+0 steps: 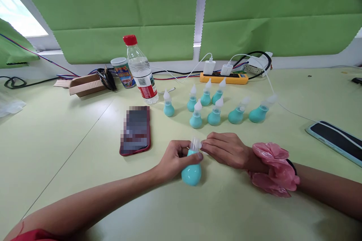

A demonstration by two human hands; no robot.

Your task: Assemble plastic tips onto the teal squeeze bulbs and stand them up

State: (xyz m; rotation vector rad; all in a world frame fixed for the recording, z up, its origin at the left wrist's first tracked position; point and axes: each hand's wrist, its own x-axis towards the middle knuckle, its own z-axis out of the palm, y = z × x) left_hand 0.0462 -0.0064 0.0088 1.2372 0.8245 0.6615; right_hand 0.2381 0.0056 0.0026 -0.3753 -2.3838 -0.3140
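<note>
My left hand is closed around a teal bulb nasal aspirator, which stands nearly upright with its clear tube on top. No soft tip sits on that tube. Against the tube's right side, my right hand has its fingers pressed together, with a small translucent white piece at the fingertips, mostly hidden by them. Several similar aspirators with whitish tips are on the table beyond my hands, among them one at the left and a leaning one at the right.
A dark phone in a red case lies left of my hands. Behind it are a water bottle, a snack can and a cardboard box. A yellow power strip holds chargers; a white cable runs to another phone.
</note>
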